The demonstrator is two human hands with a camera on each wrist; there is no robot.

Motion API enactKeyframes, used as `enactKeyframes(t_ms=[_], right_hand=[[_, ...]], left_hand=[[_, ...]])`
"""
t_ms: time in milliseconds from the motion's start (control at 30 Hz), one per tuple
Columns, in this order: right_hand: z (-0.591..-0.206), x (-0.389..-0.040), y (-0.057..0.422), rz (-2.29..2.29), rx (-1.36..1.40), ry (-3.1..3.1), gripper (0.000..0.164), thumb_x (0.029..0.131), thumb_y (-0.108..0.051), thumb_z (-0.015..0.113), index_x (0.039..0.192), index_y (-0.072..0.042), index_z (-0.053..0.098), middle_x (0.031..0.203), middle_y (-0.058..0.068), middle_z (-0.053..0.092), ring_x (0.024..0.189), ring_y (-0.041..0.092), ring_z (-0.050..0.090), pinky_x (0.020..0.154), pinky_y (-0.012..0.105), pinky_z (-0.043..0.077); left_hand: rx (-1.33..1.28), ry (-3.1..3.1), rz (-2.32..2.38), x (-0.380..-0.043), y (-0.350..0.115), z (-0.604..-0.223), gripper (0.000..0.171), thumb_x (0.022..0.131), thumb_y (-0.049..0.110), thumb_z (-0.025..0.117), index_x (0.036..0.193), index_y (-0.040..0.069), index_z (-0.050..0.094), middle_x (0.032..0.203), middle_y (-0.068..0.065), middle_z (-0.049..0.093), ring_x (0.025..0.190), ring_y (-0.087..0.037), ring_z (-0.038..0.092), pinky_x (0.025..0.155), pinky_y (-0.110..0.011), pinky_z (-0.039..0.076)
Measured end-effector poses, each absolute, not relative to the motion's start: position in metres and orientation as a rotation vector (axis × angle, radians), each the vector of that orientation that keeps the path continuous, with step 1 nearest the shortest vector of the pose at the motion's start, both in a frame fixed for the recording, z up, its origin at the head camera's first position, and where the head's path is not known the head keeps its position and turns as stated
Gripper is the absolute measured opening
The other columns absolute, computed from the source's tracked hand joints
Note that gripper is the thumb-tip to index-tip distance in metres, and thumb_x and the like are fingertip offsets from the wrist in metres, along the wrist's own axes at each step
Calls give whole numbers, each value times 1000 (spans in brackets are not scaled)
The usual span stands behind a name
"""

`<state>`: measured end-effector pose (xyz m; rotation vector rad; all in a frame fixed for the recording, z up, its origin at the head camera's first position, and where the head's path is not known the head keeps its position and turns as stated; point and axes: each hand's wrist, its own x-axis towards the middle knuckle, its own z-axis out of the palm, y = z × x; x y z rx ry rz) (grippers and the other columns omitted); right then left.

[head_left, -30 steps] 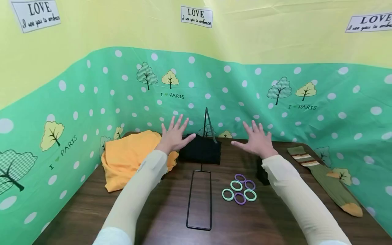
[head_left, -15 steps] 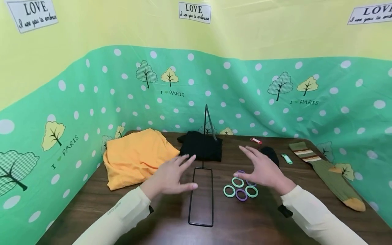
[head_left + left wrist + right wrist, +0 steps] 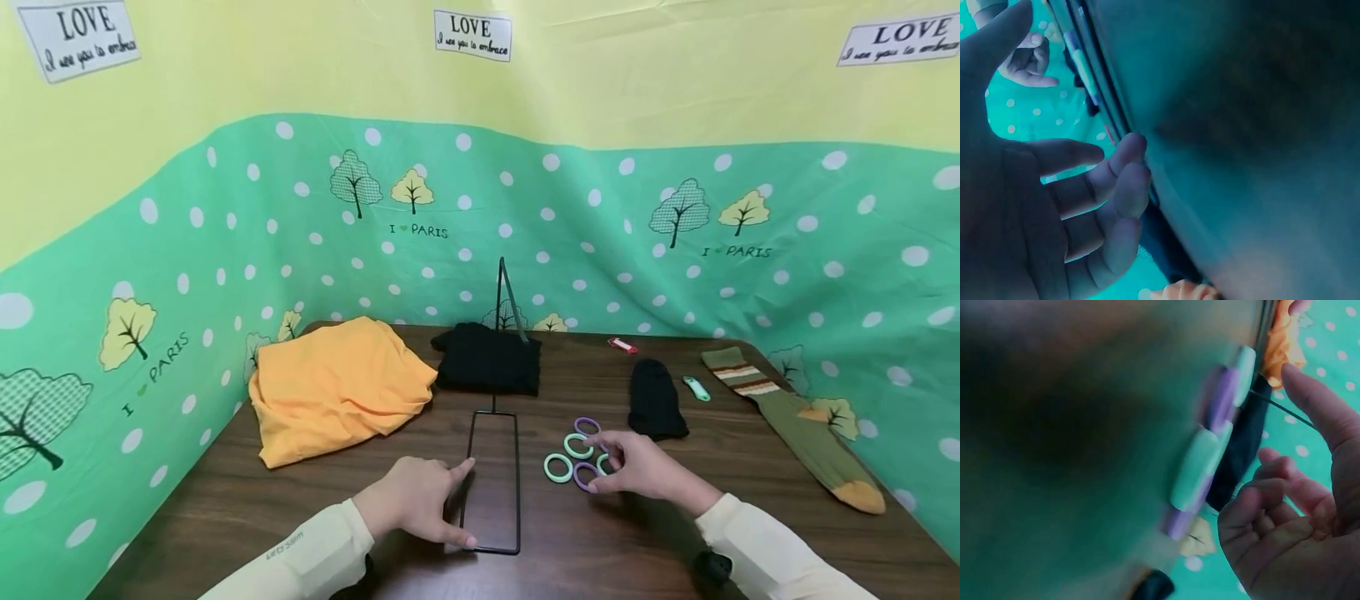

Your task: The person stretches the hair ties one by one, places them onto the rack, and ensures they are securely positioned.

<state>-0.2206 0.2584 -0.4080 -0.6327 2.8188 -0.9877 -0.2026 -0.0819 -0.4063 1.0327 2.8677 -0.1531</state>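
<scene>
On the table lies the rectangular wire base of a black stand (image 3: 517, 492), its thin upright rising behind. My left hand (image 3: 423, 500) is at the base's left side, index fingertip by the long wire and thumb at the near corner. Its fingers look relaxed in the left wrist view. My right hand (image 3: 637, 467) hovers over a cluster of green and purple rings, thumb and fingers apart, partly covering the right-hand ones. A green ring (image 3: 558, 468) and a purple ring (image 3: 585, 477) show beside its fingertips. Several rings appear edge-on in the right wrist view, outside the fingers.
A crumpled orange cloth (image 3: 337, 392) lies at the left, beside a folded black cloth (image 3: 487, 360) behind the stand's base. Toward the right are a black sock-like item (image 3: 656, 400), a small green object (image 3: 697, 388), a red one (image 3: 622, 345) and a long olive sock (image 3: 802, 433).
Both hands have come back from a raised, spread pose and lowered: the left to the stand's base, the right to the rings. The black sock-like item and small objects are now uncovered.
</scene>
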Motion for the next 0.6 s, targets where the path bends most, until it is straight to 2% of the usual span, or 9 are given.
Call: enactKeyframes(t_ms=[100, 167, 600], right_hand=[[-416, -222, 260, -1051, -640, 2733, 53, 69, -23, 81, 110, 3, 59, 55, -7, 33, 46, 0, 32, 47, 19, 33], [-420, -222, 261, -1069, -620, 2702, 51, 68, -21, 81, 108, 4, 59, 54, -8, 31, 45, 0, 30, 46, 19, 31], [-428, -227, 261, -1013, -587, 2691, 43, 69, -21, 79, 101, -2, 59, 52, -9, 34, 44, 1, 31, 43, 18, 30]], left_hand=[[1006, 2849, -179, -202, -80, -411, 100, 64, 83, 50, 141, 20, 40, 112, 1, 66, 99, -11, 62, 58, -29, 46], [993, 2844, -197, -202, -79, -412, 101, 63, 84, 51, 141, 20, 40, 113, 2, 65, 99, -11, 62, 58, -30, 46], [953, 2838, -251, -204, -77, -412, 102, 62, 83, 54, 138, 17, 44, 115, 2, 65, 97, -14, 63, 57, -33, 47]])
